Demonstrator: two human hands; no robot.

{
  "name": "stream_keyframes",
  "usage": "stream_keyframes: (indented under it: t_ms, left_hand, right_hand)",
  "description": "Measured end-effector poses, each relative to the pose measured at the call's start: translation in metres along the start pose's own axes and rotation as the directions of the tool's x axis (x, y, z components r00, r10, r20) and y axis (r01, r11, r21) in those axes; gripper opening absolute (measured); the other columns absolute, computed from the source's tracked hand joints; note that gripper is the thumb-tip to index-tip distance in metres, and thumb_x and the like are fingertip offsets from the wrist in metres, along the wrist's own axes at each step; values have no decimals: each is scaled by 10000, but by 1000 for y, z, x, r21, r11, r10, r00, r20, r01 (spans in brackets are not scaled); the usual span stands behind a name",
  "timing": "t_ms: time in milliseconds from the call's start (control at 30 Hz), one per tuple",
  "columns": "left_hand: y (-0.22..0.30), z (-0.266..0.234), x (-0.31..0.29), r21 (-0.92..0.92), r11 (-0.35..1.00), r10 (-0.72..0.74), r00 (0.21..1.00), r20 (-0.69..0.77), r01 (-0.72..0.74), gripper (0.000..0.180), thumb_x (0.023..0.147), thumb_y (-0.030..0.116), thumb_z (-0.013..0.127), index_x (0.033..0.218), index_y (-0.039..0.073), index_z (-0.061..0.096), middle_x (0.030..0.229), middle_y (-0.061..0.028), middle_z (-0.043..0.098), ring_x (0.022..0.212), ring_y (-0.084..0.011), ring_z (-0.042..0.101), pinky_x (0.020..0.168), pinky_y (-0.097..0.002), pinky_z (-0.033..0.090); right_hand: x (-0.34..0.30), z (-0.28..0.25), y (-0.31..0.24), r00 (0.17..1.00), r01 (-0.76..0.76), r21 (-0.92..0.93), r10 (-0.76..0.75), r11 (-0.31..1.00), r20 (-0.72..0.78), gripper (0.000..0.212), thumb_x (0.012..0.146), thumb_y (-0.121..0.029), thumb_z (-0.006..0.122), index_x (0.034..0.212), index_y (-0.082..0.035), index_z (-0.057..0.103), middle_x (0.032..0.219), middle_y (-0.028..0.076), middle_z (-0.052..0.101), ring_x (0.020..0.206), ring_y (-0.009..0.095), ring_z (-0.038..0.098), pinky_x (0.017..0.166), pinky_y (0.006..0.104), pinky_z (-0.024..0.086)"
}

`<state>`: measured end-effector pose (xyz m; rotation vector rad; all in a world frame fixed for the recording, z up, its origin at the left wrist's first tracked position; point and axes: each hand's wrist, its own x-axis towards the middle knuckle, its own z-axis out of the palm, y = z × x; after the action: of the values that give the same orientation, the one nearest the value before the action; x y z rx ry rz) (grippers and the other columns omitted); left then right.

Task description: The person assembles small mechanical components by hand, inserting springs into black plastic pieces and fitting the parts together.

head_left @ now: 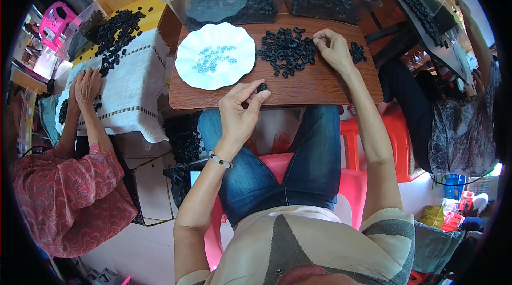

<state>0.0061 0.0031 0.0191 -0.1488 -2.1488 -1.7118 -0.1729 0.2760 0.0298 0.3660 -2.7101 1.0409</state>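
My left hand [240, 110] is over the near edge of the brown wooden table [213, 98], with a small round black part [262, 87] pinched between thumb and fingers. Just left of it lies a white scalloped plate [186, 69] holding many tiny, pale bluish pieces. A loose pile of small black parts [287, 53] is spread at the table's middle. My right hand [333, 49] touches down at the pile's right side, its thumb and fingers drawn together; whatever is between them is too small to make out. Beside that hand sits a smaller cluster of black parts [357, 52].
Two clear plastic bins [229, 5] [330, 2] of black parts line the table's far side. At the left, a co-worker's hands [87, 86] rest by a cloth-covered table [125, 82] with more black parts [120, 29]. Another person [461, 125] sits at right near a red stool [386, 141].
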Motion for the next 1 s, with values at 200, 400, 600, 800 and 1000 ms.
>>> stream_keyframes:
  t_ms: [200, 400, 600, 800, 1000]
  left_hand:
    - [1, -7, 0, -10, 1000, 2, 1000, -27, -3, 279, 873, 65, 776, 1145, 8, 764, 861, -85, 717, 706, -111, 635, 659, -251, 511]
    - [1, -4, -1, -39, 998, -46, 999, 7, 46, 251, 882, 62, 764, 1123, -8, 763, 901, -78, 721, 744, -102, 622, 646, -247, 484]
    - [1, -12, -2, -47, 999, 14, 998, -63, -17, 281, 874, 87, 793, 1146, 21, 759, 892, -71, 716, 674, -99, 565, 613, -246, 461]
    - [3, -13, -1, -68, 997, 40, 996, -85, -46, 265, 876, 82, 786, 1132, 18, 758, 921, -105, 738, 700, -134, 633, 625, -264, 499]
    - [0, -14, -1, -85, 990, 102, 991, -91, -109, 263, 878, 112, 784, 1121, 13, 752, 923, -128, 727, 705, -175, 644, 640, -297, 509]
  right_hand:
    - [-5, 12, -30, 991, -128, 587, 80, 799, 108, 171, 1016, -120, 622, 1103, 23, 655, 979, 63, 728, 846, 99, 669, 700, 236, 548]
    - [-11, 23, -25, 994, -107, 548, 78, 830, 76, 157, 1025, -141, 615, 1109, -22, 674, 997, 24, 710, 930, 87, 677, 700, 237, 523]
    - [-29, 27, -65, 991, -86, 559, 14, 825, 132, 220, 1037, -199, 617, 1152, -36, 710, 944, -8, 676, 845, 55, 598, 684, 215, 480]
    - [-54, 29, -104, 975, -91, 570, -43, 816, 218, 247, 1038, -174, 616, 1185, -10, 726, 922, -5, 661, 788, 57, 573, 677, 216, 470]
    - [-71, 37, -124, 958, -105, 619, -88, 778, 273, 247, 1030, -157, 627, 1196, -5, 729, 927, 6, 670, 755, 64, 574, 696, 211, 467]
